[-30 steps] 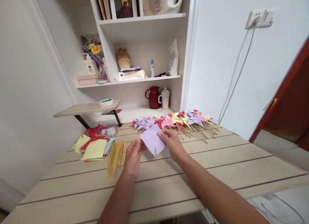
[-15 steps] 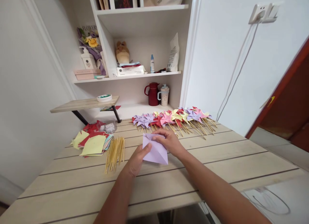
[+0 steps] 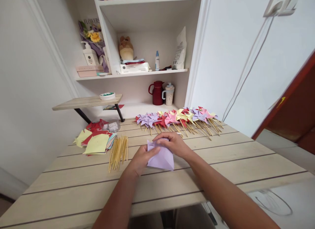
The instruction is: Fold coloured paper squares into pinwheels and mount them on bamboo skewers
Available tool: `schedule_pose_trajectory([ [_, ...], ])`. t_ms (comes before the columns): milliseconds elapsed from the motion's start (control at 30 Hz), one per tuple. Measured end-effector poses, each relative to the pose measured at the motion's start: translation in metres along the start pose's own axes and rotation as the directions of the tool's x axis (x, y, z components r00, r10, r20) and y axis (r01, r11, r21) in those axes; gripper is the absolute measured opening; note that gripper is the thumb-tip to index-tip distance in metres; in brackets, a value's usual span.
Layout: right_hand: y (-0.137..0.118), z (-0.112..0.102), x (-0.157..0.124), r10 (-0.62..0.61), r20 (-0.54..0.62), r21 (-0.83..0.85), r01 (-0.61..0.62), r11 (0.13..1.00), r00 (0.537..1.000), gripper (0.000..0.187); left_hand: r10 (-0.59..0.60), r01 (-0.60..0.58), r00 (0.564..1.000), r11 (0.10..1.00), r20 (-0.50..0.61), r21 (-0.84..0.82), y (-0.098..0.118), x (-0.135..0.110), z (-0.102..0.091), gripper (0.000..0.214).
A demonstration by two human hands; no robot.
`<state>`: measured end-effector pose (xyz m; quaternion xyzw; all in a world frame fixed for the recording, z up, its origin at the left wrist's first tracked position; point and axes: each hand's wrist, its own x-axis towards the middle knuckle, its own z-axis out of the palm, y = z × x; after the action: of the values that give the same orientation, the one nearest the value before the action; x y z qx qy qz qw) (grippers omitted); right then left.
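Note:
Just above the table, both my hands hold a square sheet of purple paper [image 3: 161, 159]. My left hand [image 3: 142, 158] grips its left edge, thumb on top and fingers beneath. My right hand [image 3: 172, 144] is closed over the upper part, and its fingers curl round the top edge and hide that corner. Beyond the hands lies a row of finished paper pinwheels [image 3: 171, 117] in purple, red, pink and yellow on wooden sticks. To the left of my left hand is a bundle of bare wooden sticks [image 3: 118, 153], beside a pile of coloured paper sheets [image 3: 97, 144].
A clear plastic box [image 3: 112, 126] sits behind the paper pile. A small raised wooden stand [image 3: 88, 102] carries a round white container [image 3: 107, 96]. On the back ledge are a red jug [image 3: 157, 92] and a speckled cup [image 3: 169, 94]. The slatted table [image 3: 221, 170] stands against white shelves.
My left thumb has slid further in across the paper, and my hands are closer together near its upper edge. The view has tipped slightly downward.

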<state>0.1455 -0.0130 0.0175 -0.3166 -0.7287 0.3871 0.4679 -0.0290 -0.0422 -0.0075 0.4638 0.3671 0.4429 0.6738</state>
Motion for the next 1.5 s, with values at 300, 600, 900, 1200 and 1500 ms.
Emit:
schedule_pose_trajectory([
  [300, 0.001, 0.012, -0.011, -0.111, -0.296, -0.072, 0.094, 0.993, 0.949, 0.035, 0.116, -0.386, 0.829, 0.827, -0.548, -0.409, 0.016, 0.008, -0.008, 0.037],
  [600, 0.010, 0.061, -0.022, -0.404, -0.010, -0.465, 0.354, 0.812, 0.915, 0.038, 0.095, -0.413, 0.842, 0.748, -0.532, -0.519, 0.018, 0.002, -0.006, 0.026],
  [900, 0.008, 0.058, -0.018, -0.422, -0.138, -0.501, 0.305, 0.810, 0.896, 0.015, 0.112, -0.327, 0.907, 0.795, -0.406, -0.512, 0.016, -0.005, 0.009, 0.029],
  [1200, 0.004, 0.051, -0.012, -0.308, -0.285, -0.345, 0.203, 0.917, 0.908, 0.013, 0.159, -0.341, 0.920, 0.775, -0.359, -0.532, 0.001, -0.018, 0.018, 0.040],
  [1500, 0.005, 0.051, -0.012, -0.230, -0.241, -0.374, 0.128, 0.918, 0.943, 0.018, 0.221, -0.377, 0.860, 0.883, -0.459, -0.281, -0.003, -0.014, 0.003, 0.043],
])
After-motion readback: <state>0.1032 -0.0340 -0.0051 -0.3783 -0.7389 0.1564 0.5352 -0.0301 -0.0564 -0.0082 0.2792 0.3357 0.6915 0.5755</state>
